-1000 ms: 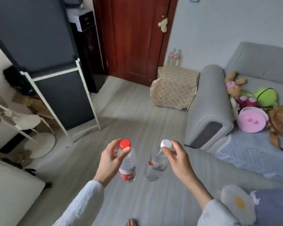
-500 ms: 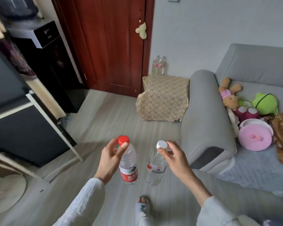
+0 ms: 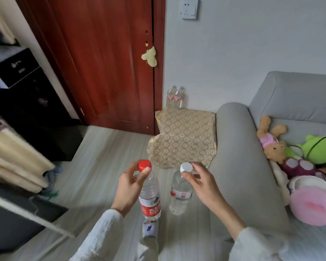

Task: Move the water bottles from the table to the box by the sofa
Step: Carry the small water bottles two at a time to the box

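So from the head cam, this looks like mid-carry, somewhere in the middle of the job. The left hand (image 3: 129, 187) has its grip pinched around the neck of a red-capped water bottle (image 3: 150, 196), just under the cap, and the bottle hangs upright below the fingers. The right hand (image 3: 201, 182) does the same thing with a white-capped water bottle (image 3: 180, 194), fingertips closed on the cap and neck, bottle dangling a bit tilted. Both bottles are in the air over the wood floor (image 3: 105, 166), side by side but not touching. No table in sight here, so I can't say how many are left on it. Straight ahead is the box (image 3: 183, 136), covered in a gold patterned cloth and tucked between the red door (image 3: 105, 63) and the grey sofa's armrest (image 3: 239, 157). Two more bottles (image 3: 174, 97) already stand at the back by the wall; whether they sit on the box or just behind it I can't tell. My read: a pair is likely delivered, this pair is on its way, and what's left is closing the gap to the box and setting them down. A slippered foot (image 3: 150, 229) shows below the bottles.
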`<state>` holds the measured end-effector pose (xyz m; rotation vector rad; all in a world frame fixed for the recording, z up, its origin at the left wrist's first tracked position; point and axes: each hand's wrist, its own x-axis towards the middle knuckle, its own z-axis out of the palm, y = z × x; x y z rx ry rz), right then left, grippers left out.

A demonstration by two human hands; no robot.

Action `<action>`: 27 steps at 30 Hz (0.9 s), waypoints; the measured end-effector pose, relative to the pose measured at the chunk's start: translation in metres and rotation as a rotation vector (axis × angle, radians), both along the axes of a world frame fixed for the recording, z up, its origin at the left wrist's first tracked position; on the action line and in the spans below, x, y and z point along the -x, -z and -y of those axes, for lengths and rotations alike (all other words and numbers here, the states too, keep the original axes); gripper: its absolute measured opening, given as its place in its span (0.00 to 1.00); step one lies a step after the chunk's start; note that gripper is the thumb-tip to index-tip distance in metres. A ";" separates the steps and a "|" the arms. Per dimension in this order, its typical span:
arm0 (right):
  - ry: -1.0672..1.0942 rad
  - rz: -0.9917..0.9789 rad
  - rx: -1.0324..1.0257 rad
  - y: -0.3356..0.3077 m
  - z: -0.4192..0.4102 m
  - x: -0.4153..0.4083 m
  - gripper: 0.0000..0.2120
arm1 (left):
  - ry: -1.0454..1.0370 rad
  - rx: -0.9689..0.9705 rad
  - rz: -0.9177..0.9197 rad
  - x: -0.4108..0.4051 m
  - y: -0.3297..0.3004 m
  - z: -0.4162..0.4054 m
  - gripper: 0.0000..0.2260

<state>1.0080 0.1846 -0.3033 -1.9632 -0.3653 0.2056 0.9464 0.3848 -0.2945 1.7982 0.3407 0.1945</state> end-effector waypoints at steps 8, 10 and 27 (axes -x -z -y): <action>0.029 0.008 0.075 0.002 -0.022 -0.177 0.06 | 0.094 -0.001 -0.005 -0.190 -0.001 -0.025 0.06; 0.061 0.019 0.089 -0.004 -0.025 -0.220 0.07 | 0.123 -0.010 -0.014 -0.237 -0.007 -0.028 0.05; 0.073 0.014 0.162 0.020 0.024 -0.539 0.11 | 0.169 -0.084 -0.139 -0.549 0.023 0.015 0.07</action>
